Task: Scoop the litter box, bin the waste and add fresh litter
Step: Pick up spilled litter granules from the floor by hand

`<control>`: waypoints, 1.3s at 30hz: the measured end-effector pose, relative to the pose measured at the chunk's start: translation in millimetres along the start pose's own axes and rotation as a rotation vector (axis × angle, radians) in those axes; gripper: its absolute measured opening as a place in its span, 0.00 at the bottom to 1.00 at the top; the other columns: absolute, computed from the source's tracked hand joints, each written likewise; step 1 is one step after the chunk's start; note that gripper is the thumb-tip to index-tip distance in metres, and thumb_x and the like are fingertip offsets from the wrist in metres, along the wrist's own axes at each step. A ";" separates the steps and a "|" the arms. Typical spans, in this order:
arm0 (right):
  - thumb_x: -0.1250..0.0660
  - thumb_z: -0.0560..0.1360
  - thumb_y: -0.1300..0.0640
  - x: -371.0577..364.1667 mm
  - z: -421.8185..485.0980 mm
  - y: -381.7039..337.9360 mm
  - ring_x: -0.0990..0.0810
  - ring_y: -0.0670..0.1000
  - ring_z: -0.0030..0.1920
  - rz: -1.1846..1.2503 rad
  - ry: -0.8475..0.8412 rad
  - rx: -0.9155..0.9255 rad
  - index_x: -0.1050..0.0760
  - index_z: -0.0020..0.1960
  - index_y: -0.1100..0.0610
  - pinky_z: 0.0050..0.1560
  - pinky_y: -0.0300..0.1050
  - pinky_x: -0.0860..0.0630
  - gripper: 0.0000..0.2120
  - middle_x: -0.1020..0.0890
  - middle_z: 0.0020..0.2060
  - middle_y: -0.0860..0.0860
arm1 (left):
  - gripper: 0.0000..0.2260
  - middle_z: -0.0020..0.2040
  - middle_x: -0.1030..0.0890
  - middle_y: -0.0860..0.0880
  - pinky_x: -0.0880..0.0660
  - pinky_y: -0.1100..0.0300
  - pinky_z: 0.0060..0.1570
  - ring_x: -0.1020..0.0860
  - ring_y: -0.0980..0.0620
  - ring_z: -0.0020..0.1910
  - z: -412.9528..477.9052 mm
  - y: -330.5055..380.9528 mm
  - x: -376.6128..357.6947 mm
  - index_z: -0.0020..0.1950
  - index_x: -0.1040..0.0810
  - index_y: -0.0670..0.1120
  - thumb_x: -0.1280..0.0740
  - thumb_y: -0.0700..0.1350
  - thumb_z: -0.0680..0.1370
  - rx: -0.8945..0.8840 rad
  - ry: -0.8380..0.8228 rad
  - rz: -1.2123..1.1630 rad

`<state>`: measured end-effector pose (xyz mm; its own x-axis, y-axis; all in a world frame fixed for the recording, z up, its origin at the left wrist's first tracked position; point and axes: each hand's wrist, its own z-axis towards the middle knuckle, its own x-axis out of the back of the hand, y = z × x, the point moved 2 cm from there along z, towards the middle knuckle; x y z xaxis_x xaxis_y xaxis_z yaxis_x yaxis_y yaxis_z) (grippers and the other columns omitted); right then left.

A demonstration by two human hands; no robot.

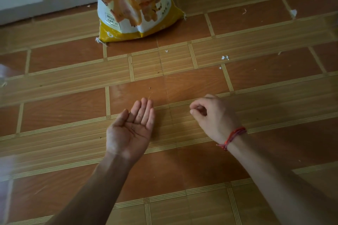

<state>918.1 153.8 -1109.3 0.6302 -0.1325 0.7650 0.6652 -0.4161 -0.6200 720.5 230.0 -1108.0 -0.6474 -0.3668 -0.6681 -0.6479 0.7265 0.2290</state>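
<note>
Litter bag: stands upright on the floor against the far wall. Its top is cut off by the frame edge, so I cannot tell whether it is open.
Left hand: palm up, fingers straight and together, gripping nothing. One dark speck lies loose in the palm (probably a litter grain).
Right hand: fingers curled in with the thumb toward the fingertips. Nothing is visible between them, though anything that small would not show.
Bracelet: red cord on the right wrist.
Bearing: the bag lies straight ahead of both hands and well apart from them, slightly left of the midline.
Nearer hand: the left, judging by the line from palm to bag. The right would have to cross over.
Long axis: vertical, so a reach would probably go forward and up to the bag's top.
Litter box: not in view.
White scraps: scattered on the floor to the right of the bag.
</note>
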 end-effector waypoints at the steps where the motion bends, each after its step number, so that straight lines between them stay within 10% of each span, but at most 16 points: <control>1: 0.30 0.76 0.55 -3.5 0.6 -0.9 0.21 0.44 0.42 0.006 -0.013 0.003 0.18 0.48 0.51 0.41 0.39 0.22 0.03 0.23 0.44 0.43 | 0.23 0.57 0.16 0.41 0.18 0.47 0.52 0.15 0.42 0.54 -0.9 1.1 1.4 0.48 0.14 0.35 0.46 0.45 0.84 -0.004 0.007 0.001; 13: 0.38 0.80 0.51 -16.5 5.0 -11.7 0.23 0.49 0.45 -0.203 -0.096 0.068 0.23 0.49 0.53 0.43 0.45 0.22 0.07 0.23 0.46 0.47 | 0.23 0.58 0.16 0.40 0.17 0.46 0.50 0.15 0.41 0.54 -12.2 3.3 7.5 0.49 0.14 0.35 0.45 0.46 0.83 0.016 0.040 0.005; 21: 0.39 0.80 0.51 -13.0 -8.1 -89.3 0.25 0.46 0.45 0.075 -0.114 0.214 0.25 0.50 0.49 0.46 0.40 0.28 0.05 0.23 0.46 0.45 | 0.22 0.55 0.16 0.36 0.19 0.45 0.51 0.15 0.40 0.51 -21.1 -0.1 17.2 0.50 0.16 0.33 0.46 0.45 0.83 0.047 0.050 0.016; 26: 0.40 0.80 0.50 -32.8 -21.5 -123.8 0.22 0.50 0.45 0.070 -0.193 0.353 0.25 0.52 0.49 0.46 0.49 0.23 0.07 0.24 0.46 0.47 | 0.20 0.49 0.16 0.43 0.30 0.54 0.71 0.18 0.48 0.54 -19.1 3.2 18.2 0.47 0.16 0.36 0.44 0.47 0.81 0.082 0.019 -0.044; 30: 0.36 0.79 0.55 -26.7 -5.4 -108.9 0.22 0.48 0.42 0.123 -0.061 0.313 0.21 0.49 0.53 0.43 0.37 0.28 0.06 0.20 0.43 0.49 | 0.17 0.49 0.14 0.40 0.16 0.47 0.45 0.14 0.42 0.45 -23.2 23.5 14.4 0.46 0.15 0.34 0.41 0.42 0.75 -0.039 0.026 -0.082; 34: 0.34 0.78 0.59 -31.1 16.9 -75.0 0.23 0.44 0.42 0.010 -0.067 0.179 0.19 0.48 0.56 0.38 0.25 0.32 0.04 0.18 0.44 0.49 | 0.17 0.55 0.15 0.42 0.17 0.47 0.48 0.15 0.42 0.52 -25.6 50.6 24.5 0.46 0.14 0.35 0.41 0.42 0.75 -0.114 0.043 -0.107; 39: 0.31 0.75 0.59 -45.5 22.9 -62.9 0.21 0.44 0.41 -0.006 -0.142 0.187 0.18 0.46 0.54 0.43 0.40 0.20 0.03 0.19 0.42 0.47 | 0.23 0.57 0.15 0.43 0.17 0.48 0.50 0.15 0.44 0.54 -27.2 88.2 39.7 0.46 0.14 0.36 0.46 0.44 0.84 -0.245 0.065 -0.161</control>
<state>856.8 206.6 -1109.2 0.6674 0.0026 0.7447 0.7232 -0.2405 -0.6474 626.7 263.7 -1095.0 -0.5475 -0.5079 -0.6651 -0.8169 0.4966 0.2932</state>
